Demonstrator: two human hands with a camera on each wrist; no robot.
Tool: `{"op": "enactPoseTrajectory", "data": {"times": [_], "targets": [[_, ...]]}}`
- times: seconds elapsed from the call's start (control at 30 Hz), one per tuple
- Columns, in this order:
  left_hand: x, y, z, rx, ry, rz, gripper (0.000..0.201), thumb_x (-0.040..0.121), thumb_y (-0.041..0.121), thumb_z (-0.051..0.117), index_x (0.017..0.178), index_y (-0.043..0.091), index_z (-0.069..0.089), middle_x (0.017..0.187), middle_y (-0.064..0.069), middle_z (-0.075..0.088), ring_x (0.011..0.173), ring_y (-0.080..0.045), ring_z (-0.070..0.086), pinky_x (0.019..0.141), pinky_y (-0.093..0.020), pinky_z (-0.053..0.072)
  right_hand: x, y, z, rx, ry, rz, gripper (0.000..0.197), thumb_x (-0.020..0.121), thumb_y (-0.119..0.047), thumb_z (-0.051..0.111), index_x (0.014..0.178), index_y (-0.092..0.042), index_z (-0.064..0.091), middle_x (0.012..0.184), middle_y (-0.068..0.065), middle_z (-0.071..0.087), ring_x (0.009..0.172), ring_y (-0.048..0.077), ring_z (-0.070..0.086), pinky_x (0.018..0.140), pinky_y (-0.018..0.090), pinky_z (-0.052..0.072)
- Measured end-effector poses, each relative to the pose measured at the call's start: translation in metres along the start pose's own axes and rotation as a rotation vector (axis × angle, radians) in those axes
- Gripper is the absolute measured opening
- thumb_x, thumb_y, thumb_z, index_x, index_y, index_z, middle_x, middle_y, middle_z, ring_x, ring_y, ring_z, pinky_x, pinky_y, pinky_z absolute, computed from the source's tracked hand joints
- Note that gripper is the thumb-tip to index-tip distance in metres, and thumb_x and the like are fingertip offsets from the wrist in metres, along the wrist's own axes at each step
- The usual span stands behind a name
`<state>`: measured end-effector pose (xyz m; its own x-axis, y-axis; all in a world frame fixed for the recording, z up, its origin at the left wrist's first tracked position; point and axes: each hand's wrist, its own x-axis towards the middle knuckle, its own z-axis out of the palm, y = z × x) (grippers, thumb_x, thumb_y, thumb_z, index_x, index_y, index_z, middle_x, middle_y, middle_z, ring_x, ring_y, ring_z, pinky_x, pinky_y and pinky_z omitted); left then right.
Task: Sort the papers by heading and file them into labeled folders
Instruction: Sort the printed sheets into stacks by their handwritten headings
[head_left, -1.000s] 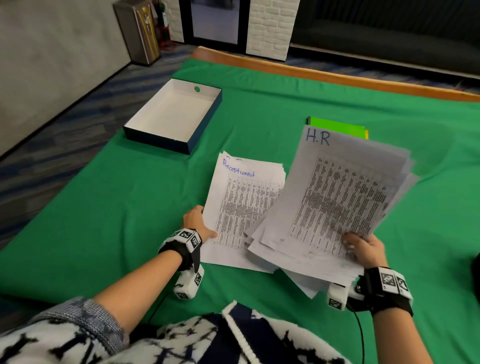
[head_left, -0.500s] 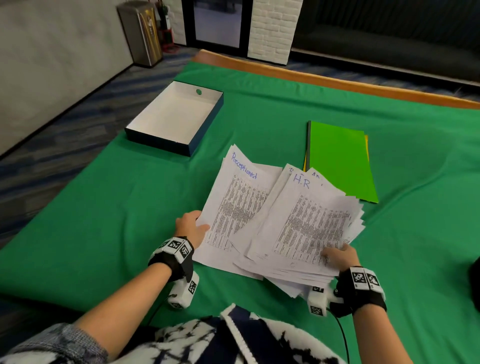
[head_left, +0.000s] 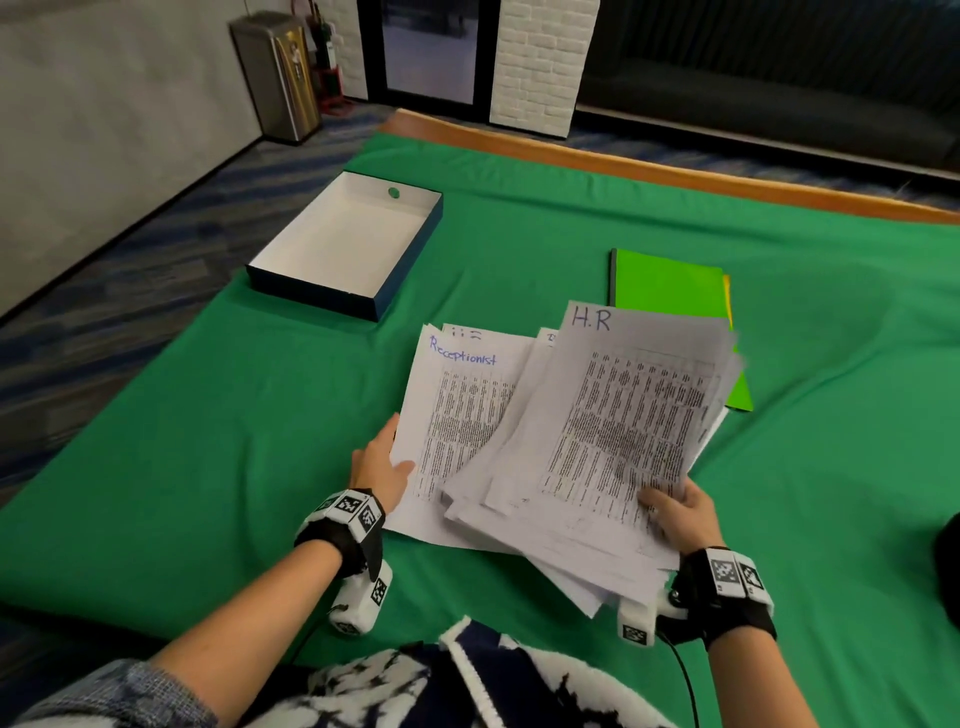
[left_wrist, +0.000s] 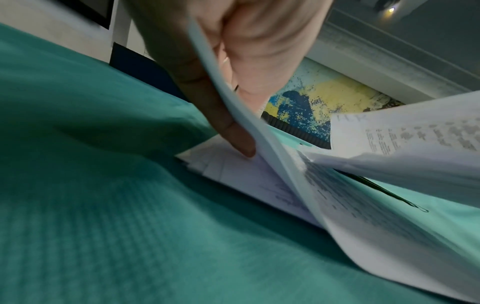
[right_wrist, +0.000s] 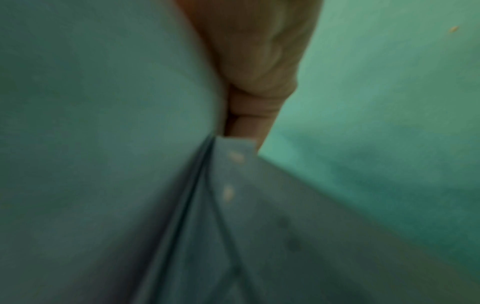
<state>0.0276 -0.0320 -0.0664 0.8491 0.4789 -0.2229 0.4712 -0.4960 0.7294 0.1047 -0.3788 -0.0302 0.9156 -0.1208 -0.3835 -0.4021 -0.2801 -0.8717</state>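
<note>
My right hand (head_left: 675, 512) grips the near edge of a thick stack of printed papers (head_left: 623, 426) whose top sheet is headed "H.R"; the stack is raised and fanned. In the right wrist view my fingers (right_wrist: 249, 115) curl under those sheets (right_wrist: 103, 123). My left hand (head_left: 382, 462) pinches the left edge of a sheet headed "Receptionist" (head_left: 457, 395), thumb on top. The left wrist view shows that sheet (left_wrist: 259, 127) lifted off a low pile (left_wrist: 233, 170) on the cloth. Bright green folders (head_left: 670, 286), with a yellow one under them, lie beyond the papers, partly hidden.
An open white tray with dark blue walls (head_left: 405, 275) stands at the back left of the green cloth (head_left: 208, 441). The table's wooden edge (head_left: 675, 171) runs along the far side. A dark object (head_left: 948, 561) sits at the right edge.
My right hand has lifted the H.R stack up and away again, covering part of the green folders. My left hand has raised the Receptionist sheet's left edge.
</note>
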Motion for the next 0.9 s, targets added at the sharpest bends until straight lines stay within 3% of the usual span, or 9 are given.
{"op": "enactPoseTrajectory", "data": {"times": [0.13,0.2,0.33,0.4,0.47,0.53,0.6,0.73,0.9], "targets": [[-0.001,-0.002,0.002,-0.004,-0.001,0.007,0.067,0.084,0.003,0.062,0.142,0.022,0.034,0.134,-0.005,0.053,0.125,-0.031,0.046,0.106,-0.041,0.038,-0.004,0.004,0.012,-0.09,-0.07,-0.198,0.022,0.08,0.016,0.056,0.08,-0.006,0.064,0.069,0.001,0.061,0.047,-0.003,0.052,0.048,0.008,0.043],[-0.002,-0.002,0.002,-0.032,-0.001,0.004,0.066,0.084,0.002,0.062,0.142,0.022,0.035,0.135,-0.006,0.053,0.127,-0.031,0.044,0.107,-0.042,0.037,-0.005,0.006,0.017,-0.144,-0.14,-0.246,0.013,0.08,0.014,0.057,0.074,0.004,0.062,0.065,0.004,0.057,0.048,0.003,0.045,0.05,0.016,0.041],[-0.003,-0.001,0.001,-0.044,0.019,0.031,0.064,0.082,0.001,0.064,0.138,0.022,0.041,0.131,-0.01,0.056,0.125,-0.029,0.048,0.105,-0.038,0.04,-0.004,0.007,0.024,-0.141,-0.206,-0.278,0.031,0.081,0.01,0.061,0.058,-0.01,0.056,0.051,-0.01,0.052,0.042,-0.003,0.042,0.045,0.011,0.035],[-0.005,0.002,0.0,-0.032,0.053,0.07,0.062,0.082,0.0,0.065,0.137,0.018,0.044,0.129,-0.009,0.058,0.119,-0.027,0.055,0.103,-0.029,0.039,-0.003,0.009,0.027,-0.152,-0.229,-0.279,0.031,0.081,0.01,0.061,0.059,-0.011,0.055,0.053,-0.006,0.051,0.044,-0.001,0.042,0.046,0.012,0.036],[-0.008,0.005,-0.001,-0.006,0.072,0.094,0.061,0.082,-0.002,0.064,0.137,0.015,0.045,0.128,-0.007,0.058,0.112,-0.028,0.059,0.101,-0.023,0.036,-0.001,0.013,0.028,-0.182,-0.242,-0.278,0.025,0.082,0.007,0.062,0.061,-0.005,0.057,0.056,0.001,0.052,0.051,0.012,0.043,0.048,0.021,0.037],[-0.007,0.004,0.0,0.029,0.064,0.105,0.061,0.08,-0.004,0.063,0.136,0.013,0.046,0.129,-0.009,0.057,0.114,-0.028,0.057,0.102,-0.024,0.036,0.003,0.018,0.026,-0.192,-0.251,-0.273,0.009,0.082,0.006,0.063,0.073,0.008,0.061,0.064,0.011,0.057,0.061,0.016,0.046,0.056,0.028,0.04],[-0.006,0.001,0.001,0.083,0.048,0.109,0.054,0.077,-0.005,0.064,0.128,0.008,0.053,0.131,-0.011,0.054,0.118,-0.027,0.052,0.103,-0.026,0.035,0.003,0.022,0.025,-0.192,-0.249,-0.269,0.012,0.081,0.006,0.064,0.085,0.017,0.06,0.071,0.013,0.059,0.067,0.018,0.049,0.06,0.031,0.042],[-0.005,-0.002,0.004,0.138,0.058,0.073,0.027,0.077,-0.004,0.064,0.101,0.009,0.067,0.133,-0.01,0.049,0.123,-0.025,0.047,0.106,-0.025,0.029,0.0,0.024,0.021,-0.2,-0.237,-0.262,0.013,0.08,0.009,0.063,0.088,0.019,0.06,0.075,0.016,0.061,0.066,0.019,0.051,0.053,0.024,0.045],[-0.004,-0.002,0.005,0.084,0.086,0.052,0.017,0.082,0.004,0.065,0.097,0.009,0.068,0.115,-0.01,0.063,0.106,-0.023,0.058,0.093,-0.024,0.04,-0.005,0.027,0.016,-0.152,-0.23,-0.276,0.013,0.078,0.016,0.061,0.09,0.022,0.059,0.074,0.016,0.059,0.055,0.01,0.05,0.048,0.017,0.043]]}}
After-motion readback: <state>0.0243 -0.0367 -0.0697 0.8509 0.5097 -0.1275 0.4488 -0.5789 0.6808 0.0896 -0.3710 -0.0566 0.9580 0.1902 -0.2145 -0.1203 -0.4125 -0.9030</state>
